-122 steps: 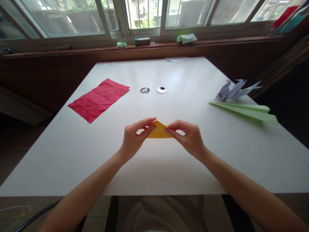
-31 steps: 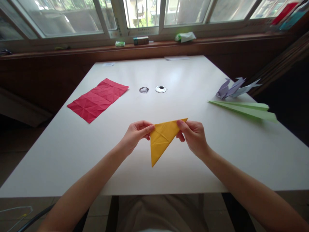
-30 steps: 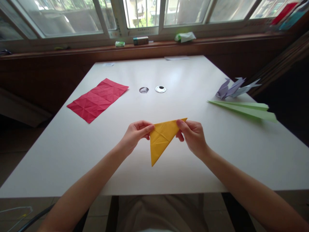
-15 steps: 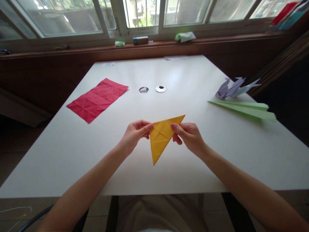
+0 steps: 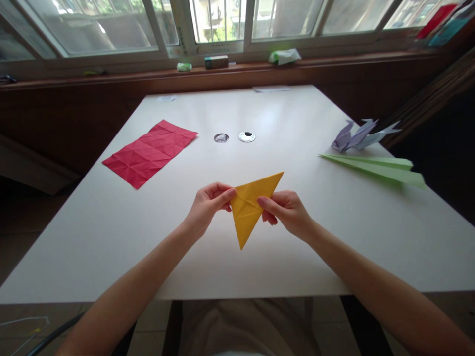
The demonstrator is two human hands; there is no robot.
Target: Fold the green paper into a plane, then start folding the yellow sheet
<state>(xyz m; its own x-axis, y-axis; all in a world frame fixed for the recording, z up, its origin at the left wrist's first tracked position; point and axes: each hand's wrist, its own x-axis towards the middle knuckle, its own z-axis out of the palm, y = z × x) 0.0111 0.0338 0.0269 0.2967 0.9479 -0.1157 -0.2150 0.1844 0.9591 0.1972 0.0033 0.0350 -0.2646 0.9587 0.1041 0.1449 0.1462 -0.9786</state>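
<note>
Hands (image 5: 248, 210) cover yellow paper's (image 5: 248, 207) side edges.

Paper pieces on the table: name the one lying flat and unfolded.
The red sheet, spread flat and creased at the far left. The green paper plane and the purple folded figures are folded shapes.

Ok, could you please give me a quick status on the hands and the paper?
Left hand and right hand both pinching yellow folded triangle. Held above white table. Nothing obstructing.
</note>
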